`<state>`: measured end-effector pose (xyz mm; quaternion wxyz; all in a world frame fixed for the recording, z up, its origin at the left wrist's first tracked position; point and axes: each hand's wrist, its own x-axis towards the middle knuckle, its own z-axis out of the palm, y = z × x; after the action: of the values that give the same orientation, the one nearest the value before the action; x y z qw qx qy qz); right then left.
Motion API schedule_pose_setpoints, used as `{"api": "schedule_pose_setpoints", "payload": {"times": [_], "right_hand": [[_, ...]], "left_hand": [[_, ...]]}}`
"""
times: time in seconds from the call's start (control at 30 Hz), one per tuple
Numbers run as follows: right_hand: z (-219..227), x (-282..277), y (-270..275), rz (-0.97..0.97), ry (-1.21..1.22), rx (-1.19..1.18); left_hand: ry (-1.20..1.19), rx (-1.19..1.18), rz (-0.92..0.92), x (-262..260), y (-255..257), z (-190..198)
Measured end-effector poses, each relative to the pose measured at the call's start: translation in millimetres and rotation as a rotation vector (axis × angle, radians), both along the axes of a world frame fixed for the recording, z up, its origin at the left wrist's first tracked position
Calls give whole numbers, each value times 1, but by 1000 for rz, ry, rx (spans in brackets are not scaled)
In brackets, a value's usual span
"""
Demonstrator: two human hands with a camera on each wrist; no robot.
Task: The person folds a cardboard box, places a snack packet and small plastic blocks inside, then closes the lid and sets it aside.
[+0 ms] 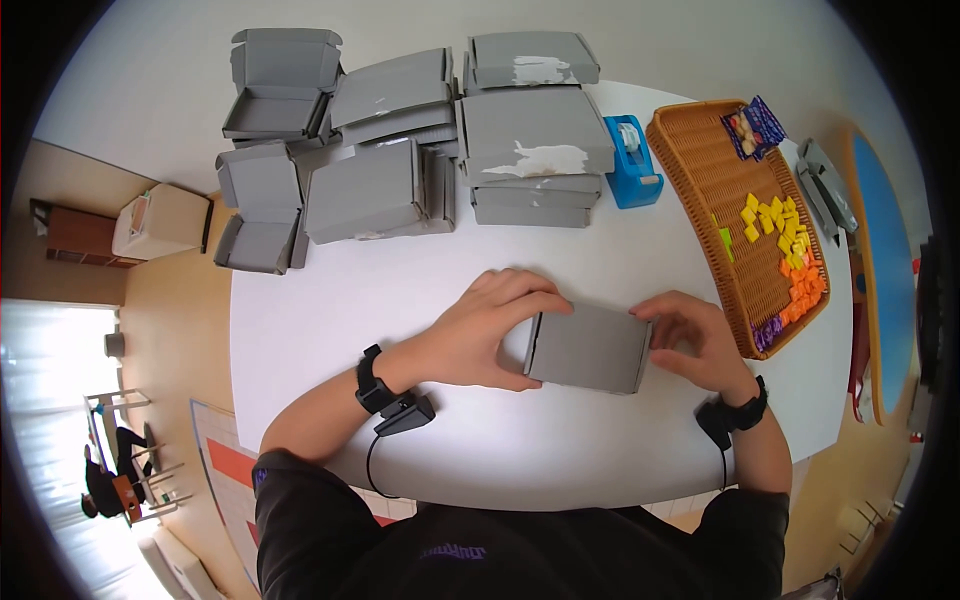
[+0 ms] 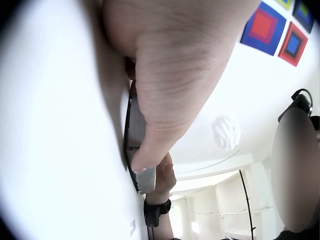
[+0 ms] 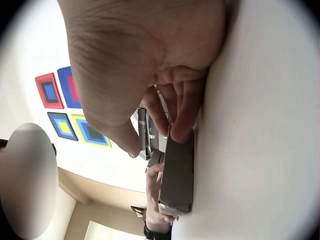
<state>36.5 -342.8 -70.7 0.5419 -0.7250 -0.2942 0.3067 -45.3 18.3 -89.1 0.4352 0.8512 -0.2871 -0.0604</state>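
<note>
Gripping the closed grey box (image 1: 590,348) flat on the tabletop (image 1: 320,325), left of and nearer than the wicker basket (image 1: 695,150), with the left hand (image 1: 485,325) spread across one end; touching its far right corner with the right hand (image 1: 700,342), loosely open, thumb apart. Beside the basket, a blue tape dispenser (image 1: 633,190); farther left, stacked boxes (image 1: 535,125).

I wear a black short-sleeved shirt (image 1: 560,550); purple lettering (image 1: 452,551) crosses its chest, and a small purple mark (image 1: 262,477) sits on my left sleeve (image 1: 310,510); black straps (image 1: 370,385) circle both wrists, each bearing a dark, blocky device (image 1: 405,413) with a thin black cable (image 1: 370,465).
</note>
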Motion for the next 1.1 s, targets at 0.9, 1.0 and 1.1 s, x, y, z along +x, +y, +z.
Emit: {"api": "schedule_pose_setpoints", "payload": {"times": [0.9,1.0,1.1], "right_hand": [[2,2,1,16,-42,-8],[1,1,0,13,-25,-12],[3,2,2,40,-25,-26]], "left_hand": [[-17,42,2,1,0,6],[-25,37,3,2,-2,4],[-34,29,8,1,0,1]]}}
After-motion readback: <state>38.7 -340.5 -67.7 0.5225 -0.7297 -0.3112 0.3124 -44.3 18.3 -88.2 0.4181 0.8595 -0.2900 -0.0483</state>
